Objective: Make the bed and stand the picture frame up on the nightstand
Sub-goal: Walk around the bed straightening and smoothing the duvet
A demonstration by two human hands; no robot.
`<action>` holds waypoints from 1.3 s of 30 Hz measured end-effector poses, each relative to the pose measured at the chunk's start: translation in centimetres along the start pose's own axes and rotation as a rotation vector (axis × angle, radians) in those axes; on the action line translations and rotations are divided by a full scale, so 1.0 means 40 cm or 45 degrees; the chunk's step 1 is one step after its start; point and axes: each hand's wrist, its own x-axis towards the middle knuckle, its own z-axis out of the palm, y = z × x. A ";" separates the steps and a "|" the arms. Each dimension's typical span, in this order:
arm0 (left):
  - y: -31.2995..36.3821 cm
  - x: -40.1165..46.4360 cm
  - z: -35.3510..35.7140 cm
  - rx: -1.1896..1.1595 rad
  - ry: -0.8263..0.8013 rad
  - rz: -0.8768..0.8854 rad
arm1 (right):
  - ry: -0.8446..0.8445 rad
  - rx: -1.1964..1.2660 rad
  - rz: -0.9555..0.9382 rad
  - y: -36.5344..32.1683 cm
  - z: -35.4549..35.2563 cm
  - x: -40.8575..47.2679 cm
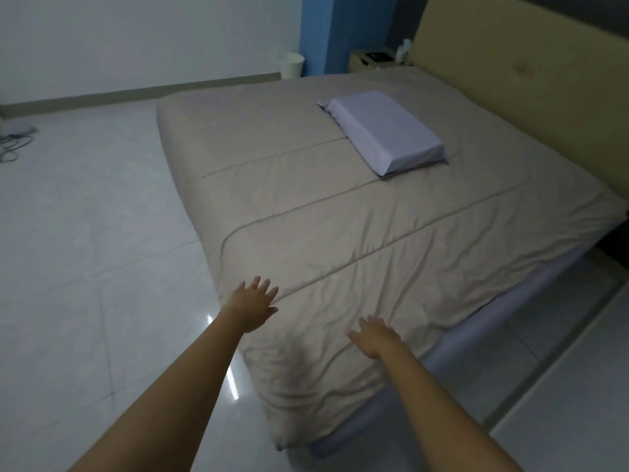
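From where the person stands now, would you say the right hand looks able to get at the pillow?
Probably not without moving. The right hand lies flat on the comforter at the near foot corner, while the pillow sits far up the bed by the headboard. Nothing blocks the way; it simply looks beyond arm's reach.

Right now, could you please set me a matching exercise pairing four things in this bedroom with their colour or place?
Things:
1. pillow
2. duvet
3. bin
4. nightstand

Descriptions:
A. white, on the floor by the far wall
B. beige, spread over the bed
C. beside the headboard, at the bed's far corner
D. lavender, lying on the bed near the headboard

Pairs: 1-D, 2-B, 3-A, 4-C
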 end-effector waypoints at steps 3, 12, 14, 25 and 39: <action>-0.048 0.008 0.008 -0.033 -0.019 -0.037 | -0.018 -0.044 -0.030 -0.056 -0.028 0.014; -0.376 0.053 0.020 0.048 -0.087 0.045 | -0.047 0.030 0.008 -0.378 -0.083 0.129; -0.495 0.060 0.008 0.086 -0.087 0.063 | -0.077 0.107 0.002 -0.486 -0.099 0.145; -1.013 0.166 -0.134 0.167 -0.059 0.040 | -0.073 0.253 0.143 -0.905 -0.253 0.251; -1.462 0.592 -0.305 0.214 -0.065 0.179 | -0.081 0.368 0.232 -1.225 -0.534 0.649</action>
